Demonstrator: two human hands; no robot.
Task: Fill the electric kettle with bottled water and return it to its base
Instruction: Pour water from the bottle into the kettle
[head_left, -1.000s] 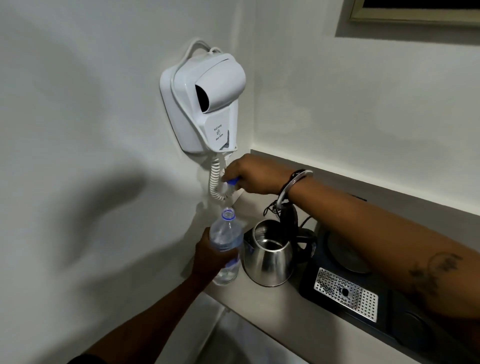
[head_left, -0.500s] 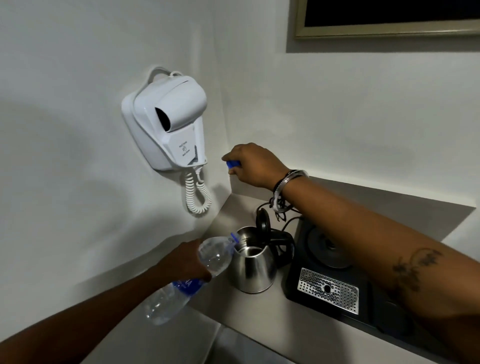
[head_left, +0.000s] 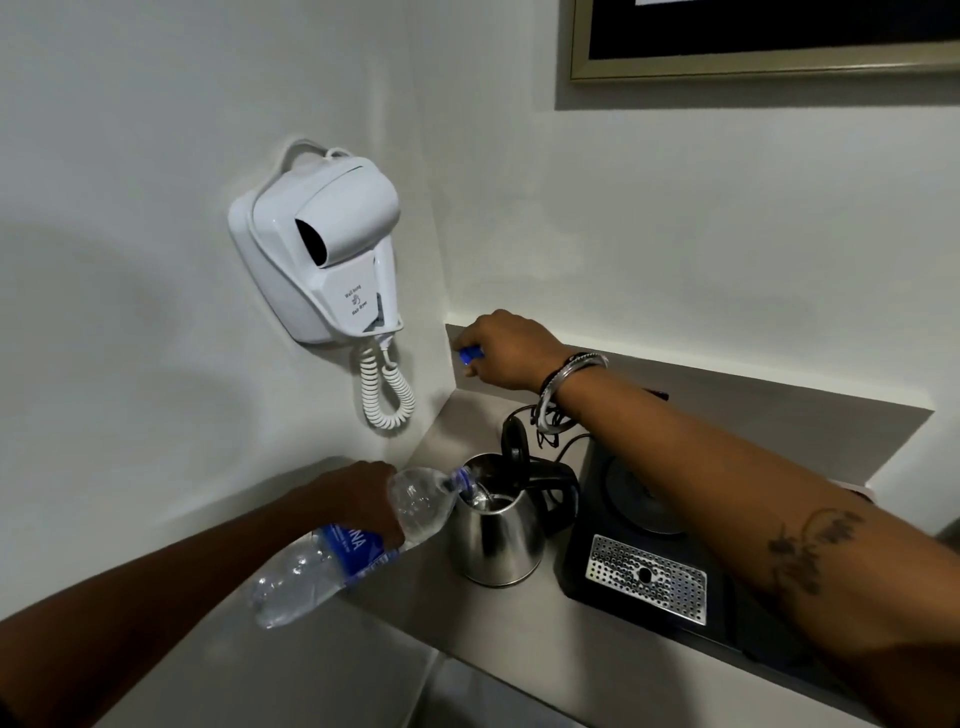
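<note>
A steel electric kettle (head_left: 498, 540) stands on the grey counter (head_left: 467, 623) with its black lid flipped up. My left hand (head_left: 358, 499) grips a clear water bottle (head_left: 343, 551) with a blue label, tilted so its neck rests over the kettle's opening and water runs in. My right hand (head_left: 506, 348) is raised near the back corner ledge, pinching the blue bottle cap (head_left: 471, 356). The kettle's round base (head_left: 639, 499) sits on the black tray (head_left: 644, 566) to the right of the kettle.
A white wall-mounted hair dryer (head_left: 322, 260) with a coiled cord hangs on the left wall above the kettle. The black tray has a perforated metal grate. A black power cord lies behind the kettle. A framed picture (head_left: 753, 52) hangs top right.
My left hand has tipped the bottle from upright to nearly flat, bringing its mouth over the kettle. My right hand with the cap has shifted toward the back ledge.
</note>
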